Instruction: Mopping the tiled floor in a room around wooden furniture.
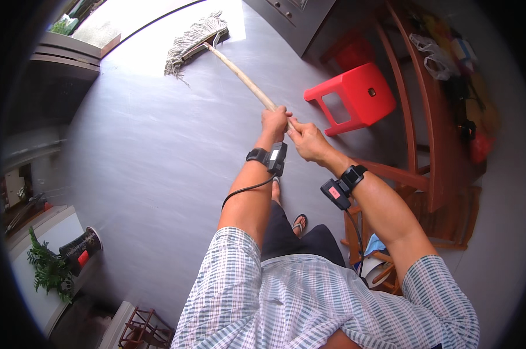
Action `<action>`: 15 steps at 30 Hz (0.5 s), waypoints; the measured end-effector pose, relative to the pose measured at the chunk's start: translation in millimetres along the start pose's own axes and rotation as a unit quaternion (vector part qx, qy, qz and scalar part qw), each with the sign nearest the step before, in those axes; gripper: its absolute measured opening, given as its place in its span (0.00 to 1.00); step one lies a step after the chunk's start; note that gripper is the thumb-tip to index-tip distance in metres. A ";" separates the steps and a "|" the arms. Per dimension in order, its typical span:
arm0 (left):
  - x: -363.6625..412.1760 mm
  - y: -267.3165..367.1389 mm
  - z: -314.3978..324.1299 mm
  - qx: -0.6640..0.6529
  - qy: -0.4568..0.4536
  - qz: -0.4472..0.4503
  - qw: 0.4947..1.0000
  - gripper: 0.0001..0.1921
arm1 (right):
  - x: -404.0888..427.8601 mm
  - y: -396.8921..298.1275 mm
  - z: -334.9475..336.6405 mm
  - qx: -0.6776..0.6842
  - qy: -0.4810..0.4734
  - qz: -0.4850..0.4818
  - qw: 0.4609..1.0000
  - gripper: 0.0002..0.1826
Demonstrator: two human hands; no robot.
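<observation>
A string mop (197, 37) with greyish-white strands lies on the grey floor at the top, partly in bright light near the doorway. Its pale wooden handle (243, 78) slants down and right towards me. My left hand (275, 123) is closed around the handle. Just right of it, my right hand (307, 138) grips the handle's near end, close to my left hand. The tip of the handle is hidden by my fingers. Both wrists wear black straps with small black devices and cables.
A red plastic stool (363, 98) stands to the right, beside a reddish-brown wooden table (437, 144) bearing plastic bags. A wooden chair (450, 216) is at lower right. Left are a dark cabinet (49, 87) and a potted plant (49, 266). A grey cabinet (293, 22) stands at the top.
</observation>
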State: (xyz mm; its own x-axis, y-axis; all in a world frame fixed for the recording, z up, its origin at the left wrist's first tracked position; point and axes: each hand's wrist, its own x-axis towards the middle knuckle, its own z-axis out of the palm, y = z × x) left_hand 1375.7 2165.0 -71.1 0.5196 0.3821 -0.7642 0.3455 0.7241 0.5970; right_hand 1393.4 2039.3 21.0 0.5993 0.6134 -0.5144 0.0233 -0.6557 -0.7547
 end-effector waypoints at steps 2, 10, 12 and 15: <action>-2.8 12.6 -18.5 -0.038 -0.019 0.005 0.999 0.08 | -18.3 -7.8 2.5 0.014 -0.025 -0.004 1.000 0.26; -42.8 -47.8 -49.7 -0.132 -0.004 -0.125 0.983 0.11 | -246.3 -35.7 -97.2 0.119 -0.163 0.200 0.959 0.29; -97.9 -92.1 -24.5 -0.155 -0.067 -0.165 0.972 0.08 | -292.1 -38.3 -130.6 0.080 -0.182 0.219 0.955 0.30; -146.2 -139.3 -9.7 -0.138 -0.116 -0.227 0.957 0.10 | -340.6 -18.3 -156.5 -0.049 -0.180 0.180 0.966 0.29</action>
State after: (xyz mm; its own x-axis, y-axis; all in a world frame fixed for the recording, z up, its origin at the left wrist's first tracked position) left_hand 1244.0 2013.8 -44.9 0.5352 -0.1226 -0.8358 0.3738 0.9216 0.1042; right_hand 1314.1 1773.4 273.8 0.2669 0.4400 -0.8574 -0.0483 -0.8825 -0.4679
